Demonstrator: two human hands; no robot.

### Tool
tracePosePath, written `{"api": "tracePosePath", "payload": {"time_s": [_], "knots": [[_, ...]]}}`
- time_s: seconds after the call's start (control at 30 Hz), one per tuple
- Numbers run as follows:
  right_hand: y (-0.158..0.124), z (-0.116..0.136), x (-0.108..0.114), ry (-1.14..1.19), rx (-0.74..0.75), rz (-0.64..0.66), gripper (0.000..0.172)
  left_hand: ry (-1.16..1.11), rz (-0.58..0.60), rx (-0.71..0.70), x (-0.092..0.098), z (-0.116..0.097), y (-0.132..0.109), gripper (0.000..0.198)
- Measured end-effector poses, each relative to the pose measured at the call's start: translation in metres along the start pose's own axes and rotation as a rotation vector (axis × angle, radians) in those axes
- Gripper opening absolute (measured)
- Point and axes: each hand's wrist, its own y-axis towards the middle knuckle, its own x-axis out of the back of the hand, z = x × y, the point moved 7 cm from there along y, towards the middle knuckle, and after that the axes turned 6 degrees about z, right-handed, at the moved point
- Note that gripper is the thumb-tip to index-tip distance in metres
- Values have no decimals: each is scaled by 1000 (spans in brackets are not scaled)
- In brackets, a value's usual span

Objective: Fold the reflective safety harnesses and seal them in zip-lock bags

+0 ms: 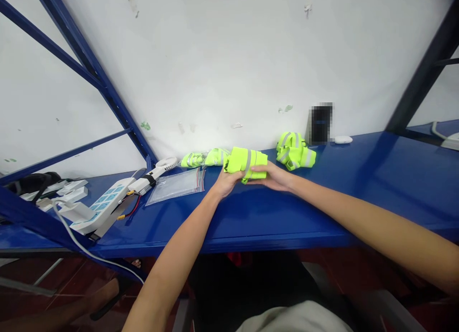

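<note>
Both my hands hold a folded neon-yellow reflective vest (245, 160) just above the blue shelf (358, 198). My left hand (226, 182) grips its lower left edge, fingers curled under the cloth. My right hand (273, 175) presses on its lower right side, fingers closed over the fabric. A second folded vest (295, 150) lies to the right near the wall. Another vest, bagged in clear plastic (205, 158), lies to the left behind the one I hold.
An empty clear zip bag (176, 185) lies flat left of my hands. Further left are a white power strip (103, 206) with cables, a small white fan (165, 163) and plugs. A dark object (321, 123) and a white mouse (343, 139) stand by the wall. Blue rack struts frame both sides.
</note>
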Motion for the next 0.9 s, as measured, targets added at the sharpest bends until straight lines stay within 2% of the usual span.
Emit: {"api": "tracePosePath", "payload": {"time_s": [0.1,0.23,0.4,0.47,0.57,0.67,0.7,0.77,0.83,0.9], "knots": [[1,0,2,-28,73,-62,44,21,-4,-33,3,3,5,47],[4,-2,8,-40,110,-102,43,86,-64,-110,19,7,14,45],[4,0,7,-45,150,-143,46,243,-19,-127,22,3,16,46],[3,2,11,-26,142,-188,46,394,-87,-135,22,-4,13,45],[2,8,20,-24,113,-242,45,736,-231,-174,18,-20,8,41],[0,22,27,-43,169,-262,48,1085,-270,-222,18,-43,2,35],[-1,26,28,-54,189,-265,50,1187,-293,-197,26,-51,-1,34],[-2,33,28,-84,220,-272,54,1454,-355,-24,54,-65,-8,35],[-2,36,27,-116,243,-280,56,1746,-400,227,91,-76,-19,44],[-1,35,26,-137,258,-285,57,1893,-345,519,130,-75,-33,58]]}}
